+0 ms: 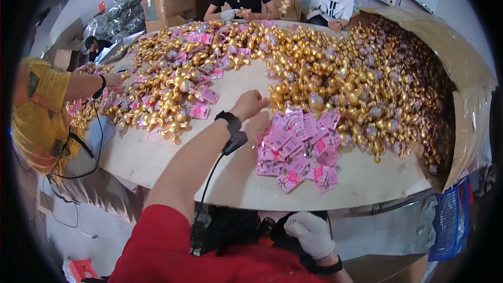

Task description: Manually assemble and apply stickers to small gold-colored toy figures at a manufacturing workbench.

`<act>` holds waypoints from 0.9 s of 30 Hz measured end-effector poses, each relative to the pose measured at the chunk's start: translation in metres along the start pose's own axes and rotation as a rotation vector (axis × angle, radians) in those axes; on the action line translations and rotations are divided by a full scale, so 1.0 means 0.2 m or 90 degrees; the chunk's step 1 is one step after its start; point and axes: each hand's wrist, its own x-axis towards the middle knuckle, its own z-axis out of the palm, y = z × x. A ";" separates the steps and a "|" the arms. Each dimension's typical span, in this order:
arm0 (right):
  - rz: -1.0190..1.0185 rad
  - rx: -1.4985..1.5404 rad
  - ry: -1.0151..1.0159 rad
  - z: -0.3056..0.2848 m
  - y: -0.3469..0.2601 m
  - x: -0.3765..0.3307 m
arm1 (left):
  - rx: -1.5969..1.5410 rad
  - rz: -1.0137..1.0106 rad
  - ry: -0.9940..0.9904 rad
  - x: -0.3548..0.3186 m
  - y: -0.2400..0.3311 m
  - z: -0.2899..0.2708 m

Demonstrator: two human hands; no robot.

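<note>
- The person's left hand is at mid-frame above the pale tabletop, its forearm slanting up from the lower left; the fingers are curled inward, and whether they hold anything cannot be told.
- The right hand, in a white glove, is at the lower middle, in front of the person's body and below the table's near edge; its fingers are bent, and what they hold, if anything, cannot be told.
- The pink cards lie heaped right of centre, just beside the left hand. They overlap and point in mixed directions; a lower card's long axis slants from lower left to upper right.
- The gold figures spread over the right half of the frame in a pile, facing every way; one at the pile's near edge has its long axis running up and down the frame.
- More gold figures and pink cards are mixed at the upper left.
- A large cardboard box opens onto the pile at far right.
</note>
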 end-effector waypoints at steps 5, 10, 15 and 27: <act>0.099 0.061 -0.021 -0.05 0.03 -0.03 | 0.087 0.051 0.091 0.16 -0.18 0.20; 0.118 0.125 -0.009 -0.07 0.04 -0.01 | -0.161 0.001 0.196 0.10 -0.16 0.00; 0.093 0.186 -0.047 -0.07 -0.10 0.07 | -0.608 0.015 0.136 -0.29 0.00 -0.28; 0.036 0.428 -0.035 -0.01 -0.25 0.15 | -0.711 -0.044 -0.250 -1.18 0.12 -0.13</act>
